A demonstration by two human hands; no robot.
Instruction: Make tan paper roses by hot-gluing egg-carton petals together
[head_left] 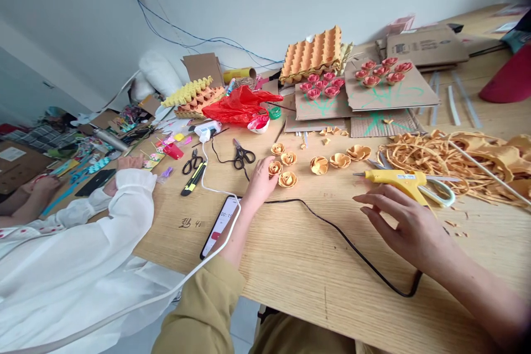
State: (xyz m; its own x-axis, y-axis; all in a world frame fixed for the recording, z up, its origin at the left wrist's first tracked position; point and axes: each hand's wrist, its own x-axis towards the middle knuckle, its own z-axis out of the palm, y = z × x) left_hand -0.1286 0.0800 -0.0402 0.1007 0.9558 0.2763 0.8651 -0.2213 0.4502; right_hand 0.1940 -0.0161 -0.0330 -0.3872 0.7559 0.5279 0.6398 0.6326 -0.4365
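Observation:
My left hand [260,183] has its fingertips closed on the edge of a small orange paper flower [275,168], set among several similar ones on the table. Right beside it stands another orange flower [287,179]. A looser row with an orange flower cup [319,165] lies to the right. My right hand [394,221] hovers over the table with fingers apart and nothing in them. Just beyond it lies a yellow glue gun [394,177], partly over green-handled scissors [442,192]. A phone [216,229] showing a timer lies under my left forearm.
Red flowers stand on cardboard sheets [394,94] at the back. Orange carton scraps [456,160] are heaped at right. Black scissors [244,156] and a utility knife [193,178] lie at left. A black cable [332,227] crosses the table; a white-sleeved person [124,215] works at left.

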